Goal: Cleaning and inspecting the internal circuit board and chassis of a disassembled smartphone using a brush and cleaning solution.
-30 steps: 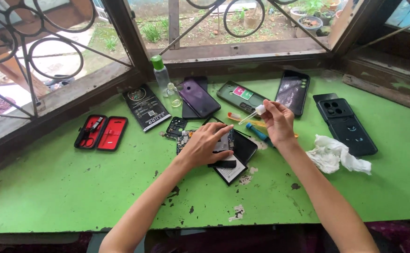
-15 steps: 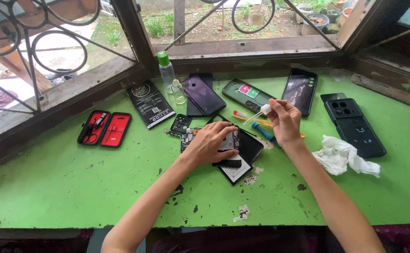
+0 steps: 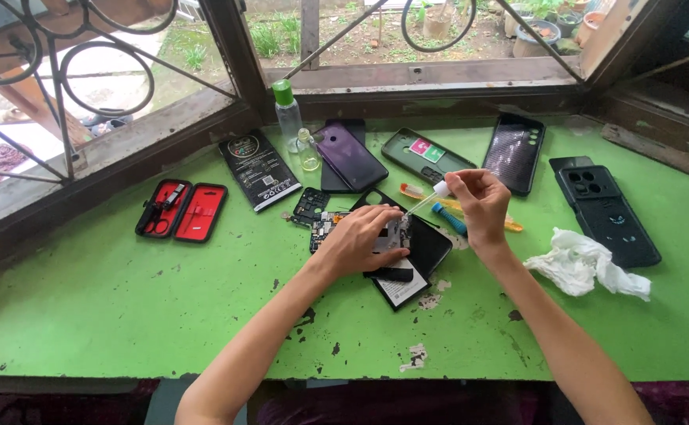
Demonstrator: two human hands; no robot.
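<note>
My left hand (image 3: 358, 242) lies flat on an opened phone (image 3: 407, 248) with its back off, on the green table (image 3: 124, 307). Exposed circuit parts show by my fingers. My right hand (image 3: 482, 203) pinches a small white-capped dropper (image 3: 431, 197), whose thin tip slants down toward the phone's top end beside my left fingertips. A black battery (image 3: 399, 290) lies against the phone's near edge.
A red-lined tool case (image 3: 181, 211) lies open at left. By the window stand a green-capped bottle (image 3: 288, 114) and a small glass vial (image 3: 307, 151). Around them lie a purple phone (image 3: 350, 155), several phone covers (image 3: 605, 211), a crumpled white tissue (image 3: 587, 266) and small screwdrivers (image 3: 448, 218).
Both hands stay on the phone; my right hand with the dropper shifted slightly. The view has tilted a little.
</note>
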